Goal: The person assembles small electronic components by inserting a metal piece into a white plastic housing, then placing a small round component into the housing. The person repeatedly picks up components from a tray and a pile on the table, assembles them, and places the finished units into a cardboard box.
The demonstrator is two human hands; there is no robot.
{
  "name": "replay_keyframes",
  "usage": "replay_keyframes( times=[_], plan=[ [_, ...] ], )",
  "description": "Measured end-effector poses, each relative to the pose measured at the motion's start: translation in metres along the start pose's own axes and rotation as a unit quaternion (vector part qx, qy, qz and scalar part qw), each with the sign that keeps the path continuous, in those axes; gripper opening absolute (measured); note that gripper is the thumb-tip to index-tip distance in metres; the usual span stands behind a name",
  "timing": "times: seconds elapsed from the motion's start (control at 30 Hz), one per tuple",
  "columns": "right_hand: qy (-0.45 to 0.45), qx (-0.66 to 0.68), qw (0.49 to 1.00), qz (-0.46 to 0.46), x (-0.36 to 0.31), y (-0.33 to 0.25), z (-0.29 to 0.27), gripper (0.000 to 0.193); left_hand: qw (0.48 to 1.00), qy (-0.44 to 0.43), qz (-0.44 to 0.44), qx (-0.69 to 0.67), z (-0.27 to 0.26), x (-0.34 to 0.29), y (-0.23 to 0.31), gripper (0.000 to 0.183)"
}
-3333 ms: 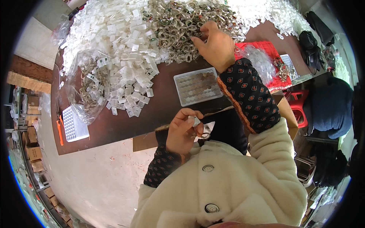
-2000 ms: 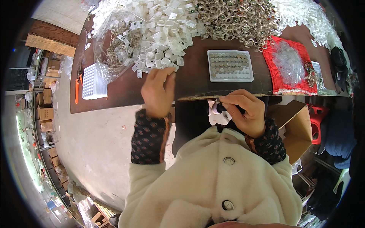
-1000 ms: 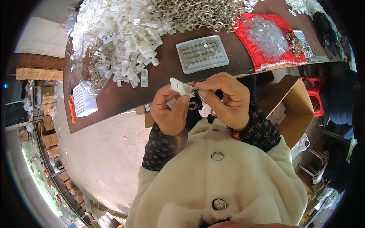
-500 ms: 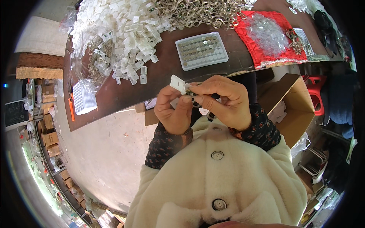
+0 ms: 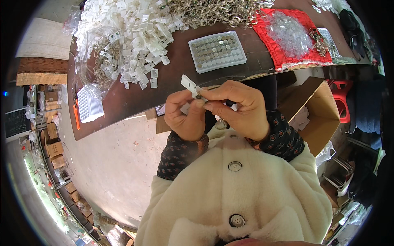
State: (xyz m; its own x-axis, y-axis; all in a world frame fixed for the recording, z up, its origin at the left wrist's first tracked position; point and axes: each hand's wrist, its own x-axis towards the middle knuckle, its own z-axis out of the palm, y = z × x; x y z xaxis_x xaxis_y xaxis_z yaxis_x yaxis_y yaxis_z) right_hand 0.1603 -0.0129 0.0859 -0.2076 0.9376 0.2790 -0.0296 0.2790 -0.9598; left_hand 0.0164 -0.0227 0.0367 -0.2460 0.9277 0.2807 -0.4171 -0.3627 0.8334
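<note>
Over the gap between the table edge and my cream coat, my two hands meet. My left hand (image 5: 185, 119) pinches a small white plastic piece (image 5: 188, 83), flat and rectangular with a slot, which sticks up from between the fingertips. Thumb and fingers of my right hand (image 5: 244, 107) are closed on the lower end of the same piece. Something small and dark shows between the fingertips, too hidden to name. Below the right hand a small shiny metallic part (image 5: 221, 124) hangs; what it belongs to is partly covered.
On the brown table (image 5: 119, 110) lie a heap of white plastic pieces (image 5: 143, 41), a tangle of metallic bands (image 5: 213, 12), a white tray (image 5: 201, 69) of round silvery discs, and a red cloth (image 5: 271, 53) with clear plastic bits. A cardboard box (image 5: 324, 119) stands at right.
The white piece has tilted more on edge and moved slightly left and up. My hands have shifted slightly, still closed together; the metallic part below now shows more clearly.
</note>
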Motion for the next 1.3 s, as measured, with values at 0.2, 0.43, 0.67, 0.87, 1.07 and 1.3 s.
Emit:
replay_keyframes(
  times=[0.2, 0.43, 0.67, 0.87, 1.07, 1.3],
  plan=[
    [0.035, -0.046, 0.998, -0.026, 0.0, 0.006, 0.006, 0.028, 0.994, 0.038, -0.088, -0.046, 0.006, 0.001, 0.007, 0.022],
    [0.058, 0.106, 0.991, 0.058, 0.0, 0.005, 0.013, 0.031, 0.994, 0.043, -0.062, 0.073, 0.013, -0.009, 0.005, 0.023],
    [0.049, -0.042, 0.998, -0.026, 0.003, 0.007, 0.004, 0.031, 0.981, -0.001, 0.043, 0.187, 0.006, -0.007, -0.002, 0.023],
    [0.043, 0.022, 0.997, 0.06, 0.005, 0.0, 0.006, 0.03, 0.995, 0.016, -0.011, 0.094, 0.009, -0.007, 0.006, 0.021],
    [0.055, 0.074, 0.994, 0.052, 0.007, 0.006, 0.014, 0.024, 0.976, 0.002, 0.09, 0.196, 0.003, -0.005, -0.003, 0.021],
    [-0.002, 0.164, 0.97, 0.177, 0.012, 0.003, -0.007, 0.027, 0.981, -0.035, 0.092, 0.17, -0.012, -0.005, -0.008, 0.019]
  ],
)
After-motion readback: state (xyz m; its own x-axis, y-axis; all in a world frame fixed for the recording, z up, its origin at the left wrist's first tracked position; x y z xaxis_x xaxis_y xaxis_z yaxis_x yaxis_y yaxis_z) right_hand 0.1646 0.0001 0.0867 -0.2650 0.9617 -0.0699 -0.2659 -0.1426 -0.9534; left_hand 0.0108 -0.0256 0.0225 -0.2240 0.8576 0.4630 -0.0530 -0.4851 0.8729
